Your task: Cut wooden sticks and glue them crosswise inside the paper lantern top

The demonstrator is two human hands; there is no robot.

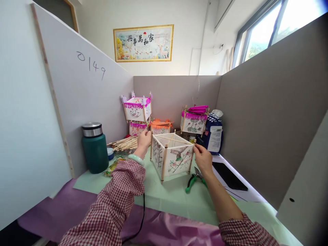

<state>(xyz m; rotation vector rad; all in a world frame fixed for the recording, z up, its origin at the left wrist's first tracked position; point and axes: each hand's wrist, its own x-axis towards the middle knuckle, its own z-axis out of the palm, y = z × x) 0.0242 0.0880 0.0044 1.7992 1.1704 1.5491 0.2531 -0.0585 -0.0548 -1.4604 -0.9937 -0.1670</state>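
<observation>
A white square lantern frame (178,160) with wooden corner posts and drawings of branches and a bird stands in the middle of the green-covered table. Thin sticks cross over its open top. My left hand (144,141) is closed at the lantern's left corner post, its fingertips pinched near the top. At the right corner post, my right hand (203,158) pinches the upper end between thumb and fingers. Green-handled pliers (196,179) lie open beside the lantern, partly behind my right wrist.
A green bottle (95,148), a blue-lidded jar (110,153) and wooden sticks (125,143) are at left. Finished lanterns (137,109) with pink fringes stand behind, another (194,121) at back right. A blue package (214,133) and black phone (230,175) are at right, near grey partitions.
</observation>
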